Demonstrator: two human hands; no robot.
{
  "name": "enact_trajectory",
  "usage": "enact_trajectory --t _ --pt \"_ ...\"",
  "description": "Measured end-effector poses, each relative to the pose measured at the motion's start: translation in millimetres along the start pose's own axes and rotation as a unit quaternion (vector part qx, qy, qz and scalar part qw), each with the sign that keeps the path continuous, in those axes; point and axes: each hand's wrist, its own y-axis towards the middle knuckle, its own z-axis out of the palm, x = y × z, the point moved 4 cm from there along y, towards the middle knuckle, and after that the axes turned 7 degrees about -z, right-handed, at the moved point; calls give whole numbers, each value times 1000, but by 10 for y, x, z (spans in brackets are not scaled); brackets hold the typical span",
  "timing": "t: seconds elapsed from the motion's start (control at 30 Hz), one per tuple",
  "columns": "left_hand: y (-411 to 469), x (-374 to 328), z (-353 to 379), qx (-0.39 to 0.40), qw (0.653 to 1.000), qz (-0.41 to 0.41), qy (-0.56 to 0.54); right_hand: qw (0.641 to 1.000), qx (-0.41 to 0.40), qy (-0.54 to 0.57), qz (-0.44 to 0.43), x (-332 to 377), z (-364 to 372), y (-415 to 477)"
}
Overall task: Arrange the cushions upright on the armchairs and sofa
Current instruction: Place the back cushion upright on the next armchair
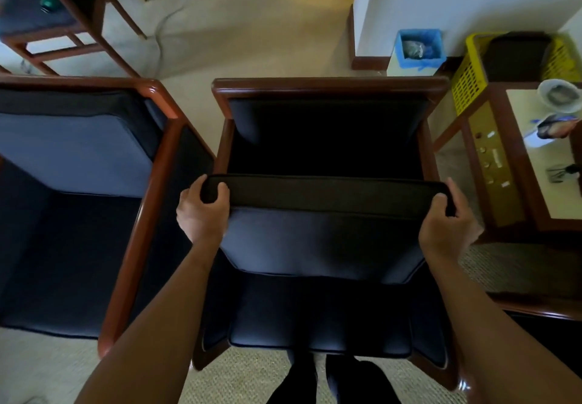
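I stand in front of a wooden-framed armchair (327, 87) with dark blue upholstery. A dark blue back cushion (324, 239) is held upright above its seat (318, 331). My left hand (201, 211) grips the cushion's top left corner, and my right hand (447, 221) grips the top right corner. The cushion stands away from the chair's backrest, with a dark gap behind it. To the left is a second armchair (151, 183), with its own blue cushion (72, 151) leaning upright against the back.
A wooden side table (516, 189) with a bowl (559, 96) and small items stands at the right. Behind it are a yellow basket (469, 82) and a blue-lined bin (420, 47). A wooden chair (78, 22) and a cable (163, 22) lie on the carpet at the far left.
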Motion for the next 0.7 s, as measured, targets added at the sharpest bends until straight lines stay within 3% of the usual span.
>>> enact_trajectory --t 0.13,0.23,0.5,0.7 --pt "54 21 154 38 968 -147 -200 999 -21 4 31 44 198 166" --pt "165 -99 282 -5 963 -194 -185 997 -38 5 61 97 344 336" --pt "457 -670 373 -60 953 -189 -230 997 -38 49 56 404 606 988" --pt "817 -1189 522 -61 942 -181 -275 996 -23 85 25 703 973 1484"
